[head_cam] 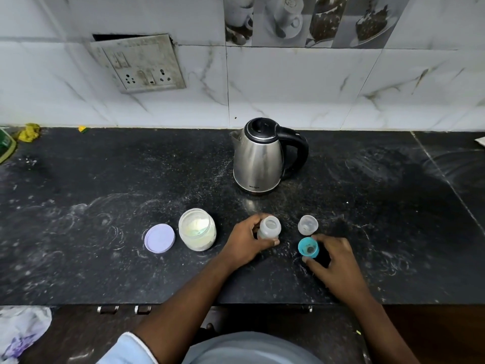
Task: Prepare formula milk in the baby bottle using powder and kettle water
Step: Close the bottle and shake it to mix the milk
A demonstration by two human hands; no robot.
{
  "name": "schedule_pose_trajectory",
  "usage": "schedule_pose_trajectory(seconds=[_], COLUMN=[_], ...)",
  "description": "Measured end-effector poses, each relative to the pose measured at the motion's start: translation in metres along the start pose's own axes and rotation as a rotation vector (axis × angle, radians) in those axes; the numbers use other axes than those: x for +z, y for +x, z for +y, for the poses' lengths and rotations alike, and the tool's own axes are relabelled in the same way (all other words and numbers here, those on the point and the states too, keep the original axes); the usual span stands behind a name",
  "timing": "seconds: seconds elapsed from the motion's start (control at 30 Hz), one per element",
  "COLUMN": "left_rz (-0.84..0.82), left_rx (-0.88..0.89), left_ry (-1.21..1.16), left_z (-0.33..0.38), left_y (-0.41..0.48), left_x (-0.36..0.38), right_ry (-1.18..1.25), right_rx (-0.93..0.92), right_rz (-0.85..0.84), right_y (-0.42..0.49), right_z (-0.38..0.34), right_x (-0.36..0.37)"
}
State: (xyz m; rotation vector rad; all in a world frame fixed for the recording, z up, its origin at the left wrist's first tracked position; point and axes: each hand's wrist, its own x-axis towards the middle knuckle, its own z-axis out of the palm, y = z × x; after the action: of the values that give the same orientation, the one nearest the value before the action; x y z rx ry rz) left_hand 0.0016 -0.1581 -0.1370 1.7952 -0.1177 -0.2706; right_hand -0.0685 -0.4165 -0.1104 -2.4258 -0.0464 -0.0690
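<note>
Obs., head view. Person is standing at a black stone countertop (pixel 105 206), both forearms reaching fwd.

Left hand (pixel 244 244) is grasping the baby bottle (pixel 269 228): fingers are curling round its far side, thumb is lying along the near side by the base. Bottle is standing upright on the counter, mouth open, no top fitted. Contents can't be read through the cloudy wall.

Right hand (pixel 338 261) is pinching the teal collar (pixel 308 247) betw. thumb and forefinger. Collar is sitting on the counter just right of the bottle; detail inside it is too small to make out. Clear cap (pixel 307 225) is sitting just behind the collar, apart from the bottle.

Powder jar (pixel 197 229) is standing open left of the bottle, near the left hand but not touching it, w/ whitish powder showing inside. A lilac lid (pixel 159 238) is lying flat just left of the jar.

Steel kettle (pixel 258 158) w/ black handle is standing behind the bottle, lid down, spout pointing left, handle right, well apart from both hands. Switch panel (pixel 139 64) is hanging on the tiled wall, upper left.
</note>
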Motion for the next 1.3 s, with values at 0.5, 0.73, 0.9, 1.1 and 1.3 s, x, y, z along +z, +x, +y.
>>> schedule_pose_trajectory(seconds=[0.5,0.73,0.9,1.1,1.3], left_rz=[0.015,0.002,0.003,0.004,0.001], left_rx=[0.000,-0.012,0.004,0.000,0.014], left_ry=[-0.018,-0.023,-0.022,-0.001,-0.032], left_z=[0.003,0.002,0.000,-0.001,-0.001], left_y=[-0.002,-0.001,-0.001,0.000,0.000], left_x=[0.000,0.000,0.000,-0.001,0.000], right_ry=[-0.267,-0.466,-0.504,-0.758,-0.617], right_rx=[-0.356,-0.435,-0.338,-0.236,-0.146], right_rz=[-0.376,-0.544,-0.526,-0.410,-0.400], right_y=[0.092,0.103,0.105,0.104,0.098], right_z=[-0.103,-0.111,-0.122,-0.134,-0.127], right_x=[-0.014,-0.004,0.001,0.006,-0.016])
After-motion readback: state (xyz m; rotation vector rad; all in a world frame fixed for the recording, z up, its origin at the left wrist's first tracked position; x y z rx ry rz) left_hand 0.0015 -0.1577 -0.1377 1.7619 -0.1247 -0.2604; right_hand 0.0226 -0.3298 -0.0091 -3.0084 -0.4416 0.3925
